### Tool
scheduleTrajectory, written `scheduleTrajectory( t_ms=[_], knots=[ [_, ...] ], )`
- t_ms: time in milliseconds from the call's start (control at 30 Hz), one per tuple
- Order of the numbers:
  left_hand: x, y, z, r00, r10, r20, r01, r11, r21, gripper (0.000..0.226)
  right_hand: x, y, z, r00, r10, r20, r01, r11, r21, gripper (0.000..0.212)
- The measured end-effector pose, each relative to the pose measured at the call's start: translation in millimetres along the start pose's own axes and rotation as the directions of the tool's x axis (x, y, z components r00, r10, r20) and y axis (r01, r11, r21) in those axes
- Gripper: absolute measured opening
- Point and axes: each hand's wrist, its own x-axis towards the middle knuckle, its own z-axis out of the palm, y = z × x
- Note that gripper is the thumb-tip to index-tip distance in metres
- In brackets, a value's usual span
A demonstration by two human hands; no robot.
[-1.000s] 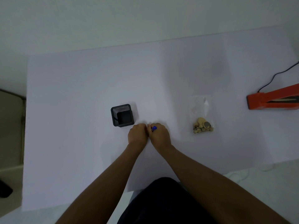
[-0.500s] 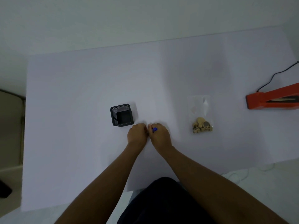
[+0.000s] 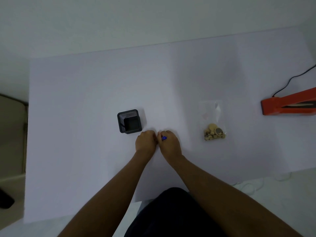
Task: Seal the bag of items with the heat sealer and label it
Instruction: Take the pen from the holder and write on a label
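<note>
Almost nothing is being shifted since the earlier frames: both hands are being kept pressed together at the same spot, and the bag and holder are lying where they were.

A clear plastic bag (image 3: 212,120) is lying flat on the white surface (image 3: 85,86), to the right of the hands and well apart from them. Small tan pieces and one darker round piece (image 3: 214,132) are being held in its near end, bunched together, while its far half is lying empty and see-through. Whether its mouth is sealed cannot be told.

An orange heat sealer (image 3: 289,106) is resting at the right edge of the surface, cut off by the frame, with its arm raised a little and a black cord (image 3: 290,79) running away from its far end.

The right hand (image 3: 170,143) is being held curled, its fingers closed around a small blue object (image 3: 164,138), of which only a tip is showing. The left hand (image 3: 145,141) is being held just beside it, knuckles touching or nearly so, its fingers curled under; what is being gripped there, if anything, cannot be told.

A black square mesh holder (image 3: 129,120) is standing upright just beyond the left hand, and its inside is looking dark and empty.
</note>
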Motion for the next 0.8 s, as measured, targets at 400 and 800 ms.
scheduleTrajectory(
  t_ms=[400, 800],
  knots=[
    [1.2, -0.4, 1.3, 1.000, 0.005, 0.000, -0.005, 1.000, 0.007, 0.012, 2.2, 2.5, 1.2, 1.000, 0.027, 0.006, -0.027, 1.000, -0.004, 0.034],
    [3.0, -3.4, 4.4, 1.000, 0.002, 0.003, -0.002, 1.000, -0.009, 0.007, -1.7, 11.3, 4.5, 0.998, -0.052, -0.042, 0.049, 0.997, -0.059, 0.024]
  ],
)
